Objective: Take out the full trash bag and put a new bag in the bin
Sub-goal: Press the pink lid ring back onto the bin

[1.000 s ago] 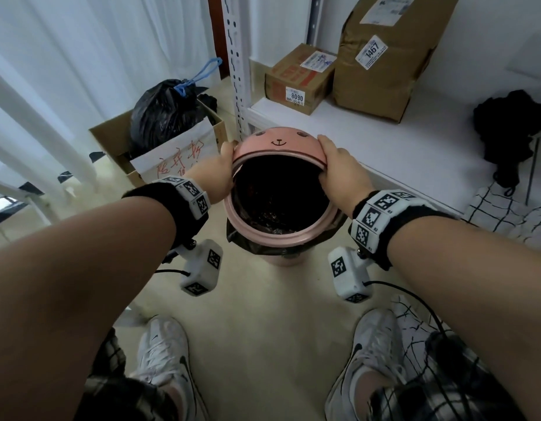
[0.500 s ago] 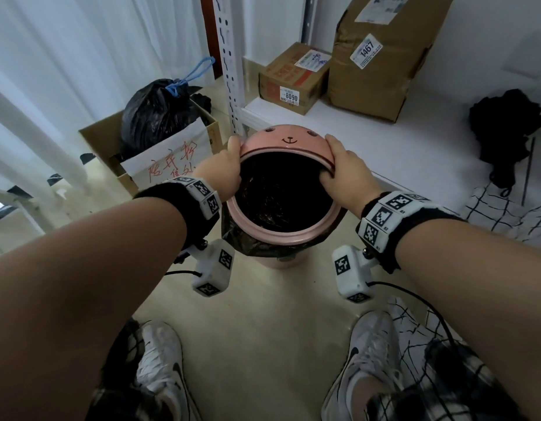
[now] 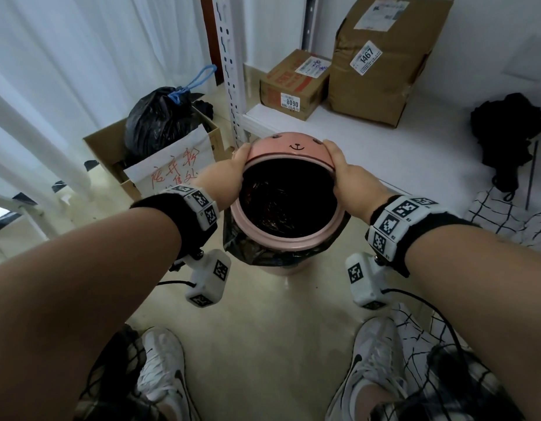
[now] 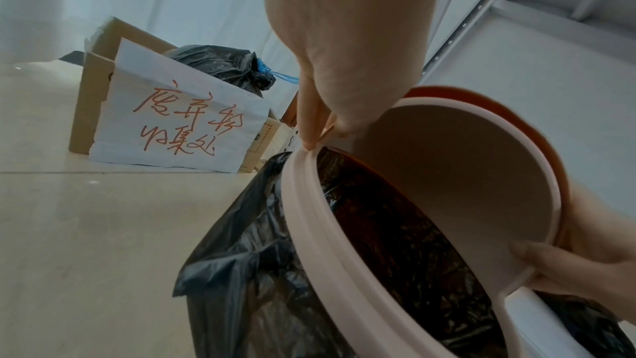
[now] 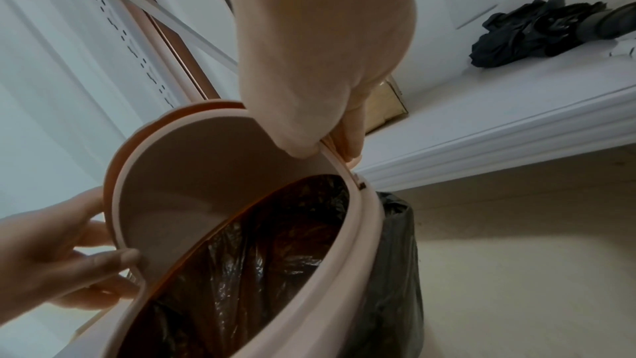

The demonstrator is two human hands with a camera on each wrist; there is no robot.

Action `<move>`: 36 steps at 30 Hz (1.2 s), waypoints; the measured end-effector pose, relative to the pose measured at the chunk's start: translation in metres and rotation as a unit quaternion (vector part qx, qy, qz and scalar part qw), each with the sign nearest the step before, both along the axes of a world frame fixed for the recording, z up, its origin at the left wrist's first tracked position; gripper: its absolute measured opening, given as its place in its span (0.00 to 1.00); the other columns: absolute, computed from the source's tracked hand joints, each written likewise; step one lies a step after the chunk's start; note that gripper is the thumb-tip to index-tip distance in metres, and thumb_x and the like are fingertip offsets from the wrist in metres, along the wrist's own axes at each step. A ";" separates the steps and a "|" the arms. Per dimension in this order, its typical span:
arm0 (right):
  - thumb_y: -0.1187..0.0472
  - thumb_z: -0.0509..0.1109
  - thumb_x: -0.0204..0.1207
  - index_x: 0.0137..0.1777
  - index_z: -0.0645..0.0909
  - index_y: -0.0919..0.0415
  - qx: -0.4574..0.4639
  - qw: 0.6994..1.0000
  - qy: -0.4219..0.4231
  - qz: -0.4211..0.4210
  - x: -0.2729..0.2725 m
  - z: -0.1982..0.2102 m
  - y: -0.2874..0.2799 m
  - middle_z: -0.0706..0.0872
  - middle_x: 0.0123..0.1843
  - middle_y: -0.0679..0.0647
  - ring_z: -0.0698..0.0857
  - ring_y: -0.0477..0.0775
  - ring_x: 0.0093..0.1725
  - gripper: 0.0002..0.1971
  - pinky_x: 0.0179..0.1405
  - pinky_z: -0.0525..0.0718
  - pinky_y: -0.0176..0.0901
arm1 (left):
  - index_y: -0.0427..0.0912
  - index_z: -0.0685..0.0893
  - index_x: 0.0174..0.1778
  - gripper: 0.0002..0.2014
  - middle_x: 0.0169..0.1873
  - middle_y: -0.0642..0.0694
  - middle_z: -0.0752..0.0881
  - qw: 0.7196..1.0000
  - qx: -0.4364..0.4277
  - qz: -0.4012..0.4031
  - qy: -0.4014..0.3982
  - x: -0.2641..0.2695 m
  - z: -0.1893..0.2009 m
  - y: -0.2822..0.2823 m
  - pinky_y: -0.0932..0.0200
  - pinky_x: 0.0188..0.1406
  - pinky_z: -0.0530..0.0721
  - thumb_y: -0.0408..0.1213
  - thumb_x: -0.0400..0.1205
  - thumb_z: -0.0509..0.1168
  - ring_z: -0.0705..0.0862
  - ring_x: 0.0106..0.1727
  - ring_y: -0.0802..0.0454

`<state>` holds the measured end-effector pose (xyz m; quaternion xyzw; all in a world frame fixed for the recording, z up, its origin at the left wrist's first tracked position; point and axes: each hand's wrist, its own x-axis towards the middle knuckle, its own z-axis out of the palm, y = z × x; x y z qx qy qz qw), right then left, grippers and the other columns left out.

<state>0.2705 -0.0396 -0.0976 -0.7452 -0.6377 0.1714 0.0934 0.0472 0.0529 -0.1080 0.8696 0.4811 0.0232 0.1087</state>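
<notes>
Upper left, tied black trash bag (image 3: pixel 160 123) sits in cardboard box (image 3: pixel 111 147), half hidden by handwritten sign (image 3: pixel 169 171). Centre: left hand (image 3: pixel 223 174) and right hand (image 3: pixel 348 177) grip pink lid ring (image 3: pixel 289 238) of bin (image 3: pixel 278 268); black liner (image 3: pixel 281 205) inside, contents unreadable. Right: parcels (image 3: pixel 381 62), black cloth (image 3: pixel 512 132) on shelf (image 3: pixel 399 153).

Soft daylight, wide-angle edge distortion
</notes>
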 end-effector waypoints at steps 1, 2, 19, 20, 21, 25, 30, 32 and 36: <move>0.69 0.56 0.78 0.84 0.39 0.50 0.000 1.000 0.000 0.002 -0.001 0.000 0.000 0.82 0.57 0.69 0.79 0.62 0.45 0.39 0.49 0.77 0.51 | 0.39 0.51 0.81 0.29 0.46 0.31 0.86 1.000 -0.002 0.004 -0.003 0.001 0.000 0.000 0.49 0.37 0.75 0.29 0.84 0.53 0.84 0.39 0.37; 0.69 0.56 0.78 0.84 0.39 0.50 0.000 1.000 0.002 0.002 -0.003 0.000 0.001 0.81 0.57 0.69 0.81 0.63 0.48 0.39 0.50 0.76 0.50 | 0.39 0.53 0.80 0.29 0.45 0.31 0.86 1.000 -0.007 0.008 -0.007 0.001 0.000 0.001 0.47 0.37 0.77 0.29 0.83 0.54 0.84 0.39 0.37; 0.69 0.56 0.77 0.83 0.46 0.51 0.023 0.998 0.055 -0.003 -0.002 -0.013 0.003 0.74 0.68 0.65 0.77 0.58 0.49 0.37 0.50 0.72 0.43 | 0.36 0.60 0.74 0.24 0.46 0.33 0.86 0.999 -0.020 0.026 0.016 0.007 -0.001 0.001 0.46 0.40 0.83 0.28 0.82 0.56 0.87 0.43 0.35; 0.69 0.57 0.78 0.83 0.44 0.50 0.012 0.999 0.053 0.001 0.000 -0.012 0.004 0.74 0.69 0.65 0.78 0.59 0.50 0.37 0.50 0.74 0.45 | 0.37 0.59 0.74 0.24 0.47 0.33 0.86 0.999 -0.034 0.026 0.019 0.005 0.001 0.003 0.45 0.42 0.84 0.29 0.82 0.56 0.87 0.44 0.35; 0.66 0.59 0.78 0.83 0.43 0.49 -0.006 0.999 0.048 0.005 0.002 -0.009 0.006 0.73 0.70 0.66 0.79 0.62 0.53 0.38 0.53 0.77 0.48 | 0.37 0.58 0.75 0.25 0.49 0.33 0.86 0.998 -0.054 0.023 0.022 0.004 0.002 0.005 0.44 0.46 0.84 0.31 0.83 0.57 0.87 0.45 0.35; 0.38 0.64 0.76 0.84 0.39 0.46 -0.075 0.996 0.055 0.006 0.013 0.005 0.012 0.48 0.86 0.61 0.54 0.66 0.83 0.45 0.82 0.55 0.58 | 0.42 0.52 0.81 0.35 0.68 0.38 0.77 0.973 -0.223 0.043 -0.032 0.001 0.018 0.003 0.50 0.69 0.74 0.40 0.81 0.62 0.78 0.67 0.39; 0.38 0.40 0.83 0.84 0.53 0.51 0.003 0.984 0.175 0.014 -0.008 0.019 0.013 0.50 0.86 0.55 0.48 0.54 0.86 0.32 0.85 0.43 0.54 | 0.41 0.59 0.82 0.24 0.81 0.42 0.63 0.972 -0.193 0.010 -0.131 0.005 0.041 -0.016 0.61 0.75 0.60 0.35 0.88 0.49 0.63 0.81 0.46; 0.35 0.39 0.81 0.75 0.69 0.53 0.029 0.989 0.139 0.029 -0.014 0.025 0.013 0.70 0.78 0.59 0.65 0.60 0.80 0.34 0.81 0.57 0.61 | 0.44 0.62 0.81 0.23 0.81 0.44 0.64 0.979 -0.156 -0.014 -0.133 0.006 0.050 -0.023 0.63 0.75 0.59 0.36 0.88 0.48 0.63 0.81 0.48; 0.45 0.51 0.85 0.46 0.73 0.57 0.101 0.993 0.048 0.028 -0.019 0.038 0.010 0.80 0.47 0.56 0.79 0.63 0.56 0.18 0.56 0.75 0.54 | 0.46 0.75 0.74 0.20 0.74 0.44 0.76 0.983 -0.123 0.009 -0.138 0.002 0.063 -0.026 0.58 0.74 0.66 0.38 0.86 0.52 0.72 0.75 0.45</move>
